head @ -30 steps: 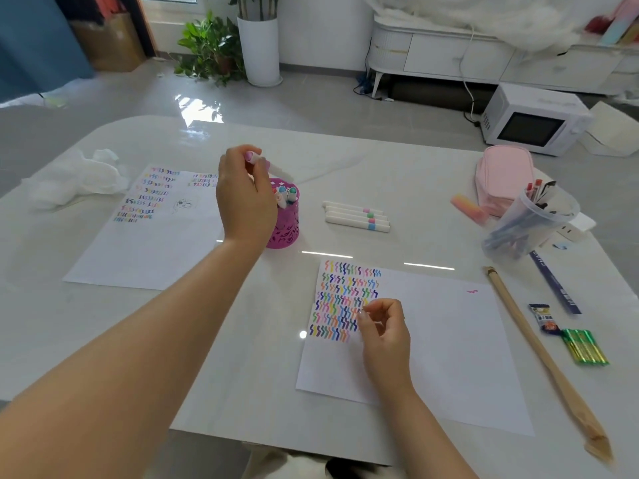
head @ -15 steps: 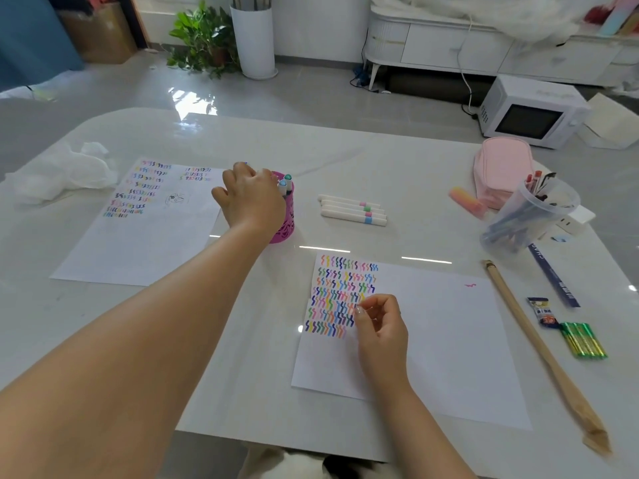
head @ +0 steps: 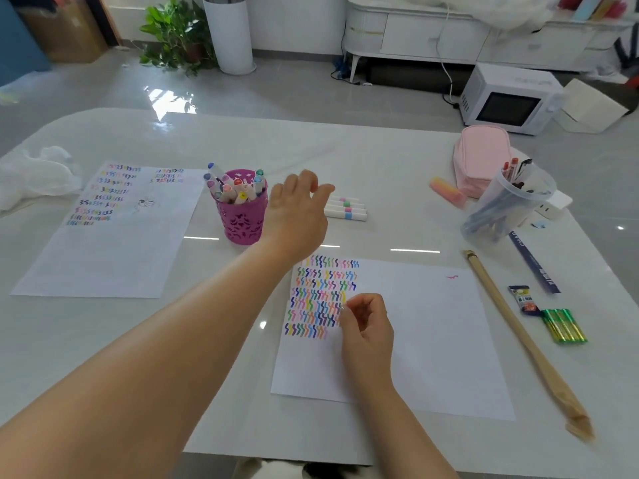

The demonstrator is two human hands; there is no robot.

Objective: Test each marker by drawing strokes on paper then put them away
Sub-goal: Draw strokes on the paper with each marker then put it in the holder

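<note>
A purple cut-out pen cup stands mid-table, packed with several capped markers. Just right of it my left hand hovers empty with fingers spread, reaching over a short row of white markers that lie flat on the table. Nearer to me lies a white sheet with rows of coloured zigzag strokes in its upper left. My right hand rests on that sheet beside the strokes, fingers loosely curled and holding nothing that I can see.
A second stroke-covered sheet lies left of the cup, crumpled tissue beyond it. At the right are a pink pouch, a clear tub of pens, a pink eraser, a long wooden stick, a blue ruler and green leads.
My left hand dropped the marker it held into the purple cup, then swung right, empty, towards the lying markers. My right hand stayed on the sheet.
</note>
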